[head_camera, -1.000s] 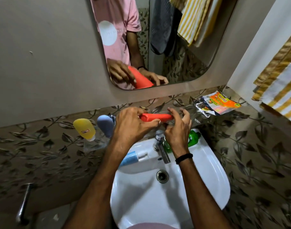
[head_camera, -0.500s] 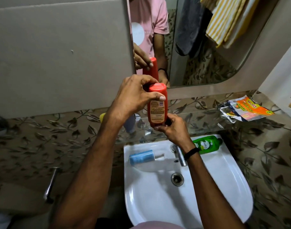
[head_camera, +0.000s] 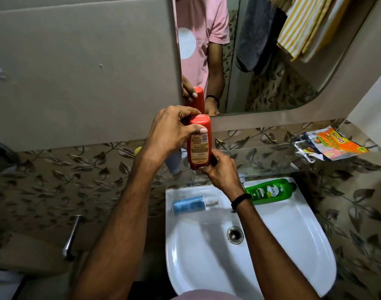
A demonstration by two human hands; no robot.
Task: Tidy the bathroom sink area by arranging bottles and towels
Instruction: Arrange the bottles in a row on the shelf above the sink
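Observation:
A red bottle (head_camera: 199, 144) stands upright over the glass shelf (head_camera: 261, 159), held at both ends. My left hand (head_camera: 170, 133) grips its top, thumb across the label. My right hand (head_camera: 220, 172) holds its lower end from below. A green bottle (head_camera: 269, 191) lies on its side on the sink's back right ledge. On the back left ledge lies a blue bottle (head_camera: 188, 205). Behind my left wrist a yellow bottle (head_camera: 138, 150) and a grey-blue bottle (head_camera: 174, 163) are mostly hidden. Striped and grey towels show only as reflections in the mirror (head_camera: 293, 61).
The white sink (head_camera: 293, 245) sits below, its tap hidden by my right wrist. An orange plastic packet (head_camera: 330, 145) lies at the shelf's right end. A metal handle (head_camera: 71, 237) sticks out from the tiled wall at the left.
The red bottle went from lying flat between my hands to standing upright, then stayed nearly still. The view shifted so the sink sits further right.

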